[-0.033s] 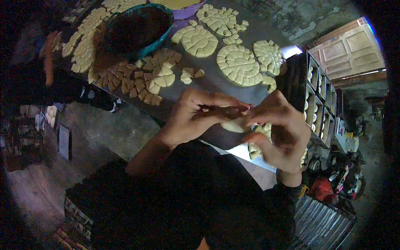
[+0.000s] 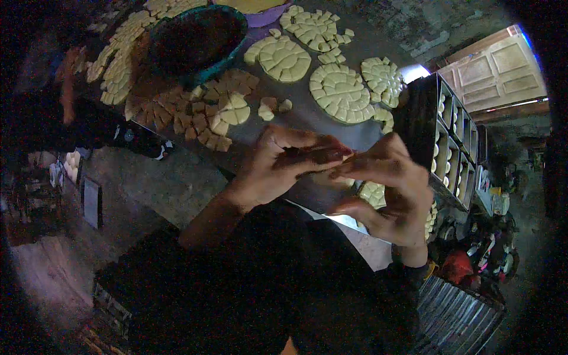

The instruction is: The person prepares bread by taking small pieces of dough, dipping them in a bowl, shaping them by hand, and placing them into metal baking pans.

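Observation:
My left hand and my right hand meet over the near edge of the dark table. Their fingertips pinch together on a small piece of pale dough, mostly hidden by the fingers. The right thumb stands apart, lower down. Beneath the right hand, more cut dough shows between thumb and fingers. Just beyond my hands lies a scored dough round, with another round farther left. A few loose dough pieces rest near my left hand.
A dark basin with a teal rim and a purple basin stand at the back. Shaded dough pieces spread at left. Compartmented trays holding dough balls stand right. Another person's arm shows far left.
My right hand has shifted slightly left, its fingertips closer against the left ones. The pale dough below the fingers is now more covered.

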A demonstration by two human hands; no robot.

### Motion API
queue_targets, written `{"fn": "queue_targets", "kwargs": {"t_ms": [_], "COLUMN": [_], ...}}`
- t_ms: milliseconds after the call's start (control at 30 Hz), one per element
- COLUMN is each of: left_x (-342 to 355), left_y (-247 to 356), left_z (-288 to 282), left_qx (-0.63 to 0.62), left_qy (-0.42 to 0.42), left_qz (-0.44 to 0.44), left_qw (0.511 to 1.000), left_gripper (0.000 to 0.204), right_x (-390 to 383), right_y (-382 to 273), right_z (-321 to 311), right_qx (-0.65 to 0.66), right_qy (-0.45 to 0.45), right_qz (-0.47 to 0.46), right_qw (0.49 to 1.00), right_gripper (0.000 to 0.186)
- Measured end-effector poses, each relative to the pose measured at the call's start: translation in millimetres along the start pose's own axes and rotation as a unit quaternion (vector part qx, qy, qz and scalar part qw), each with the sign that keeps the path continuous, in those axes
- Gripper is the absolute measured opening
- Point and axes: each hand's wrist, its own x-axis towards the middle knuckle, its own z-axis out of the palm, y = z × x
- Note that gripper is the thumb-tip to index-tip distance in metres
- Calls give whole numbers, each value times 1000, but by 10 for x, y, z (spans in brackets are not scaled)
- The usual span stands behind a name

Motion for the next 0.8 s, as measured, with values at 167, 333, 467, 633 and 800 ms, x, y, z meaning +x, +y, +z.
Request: {"fn": "queue_targets", "kwargs": {"t_ms": [167,333,467,633,800], "left_x": [93,11,-310,-393,-290], "left_y": [-149,-421,-1058,-981,-1470], "left_z": [-436,-988,-1568,-1677,-2084], "left_qx": [-227,-187,100,26,349], "left_qy": [0,-8,-45,-16,-60], "left_qz": [-150,-212,-112,-258,-131], "left_qw": [962,959,988,966,926], "left_gripper": [22,24,33,45,29], "right_x": [192,182,-215,-583,-1058], "right_y": [243,563,799,1006,1481], "right_z": [437,1056,1934,2176,2111], "right_qx": [-160,-124,267,169,-212], "right_qy": [35,79,214,215,219], "right_qz": [62,206,459,592,523], "right_qw": [985,967,820,759,796], "right_gripper": [50,49,50,37,16]}}
